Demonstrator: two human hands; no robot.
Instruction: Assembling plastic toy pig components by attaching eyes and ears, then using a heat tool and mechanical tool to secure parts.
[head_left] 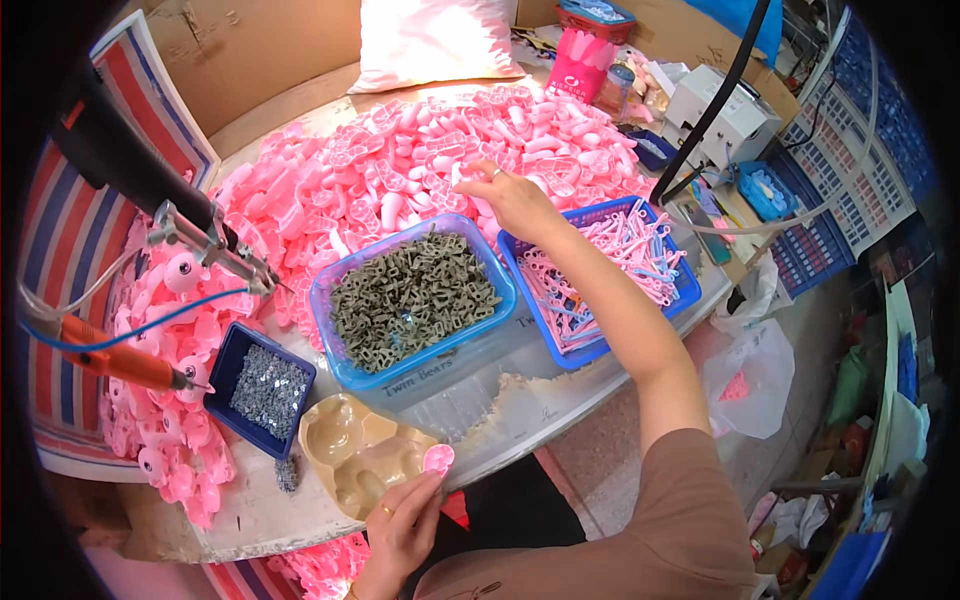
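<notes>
My left hand [405,520], low in the middle, pinches a small rounded pink plastic part [438,459] between thumb and fingers. That part sits at the right edge of a tan molded holder [345,475] with rounded hollows. My right arm reaches across the table, and my right hand [515,205] is at the big heap of pink plastic parts [415,150]. Its fingers are bent together at the heap; what lies between the fingertips is too small to make out. Below that hand are a clear blue tub [362,380] of dark greenish clips and a blue basket [598,350] of pink and blue strips.
A dark blue box [230,365] of small silvery pieces stands left of the tub. An orange screwdriver [130,365] and a black-armed metal stand [195,235] hang at the left. Pink parts with eyes [180,400] pile there. A white machine [725,115] stands at the back right.
</notes>
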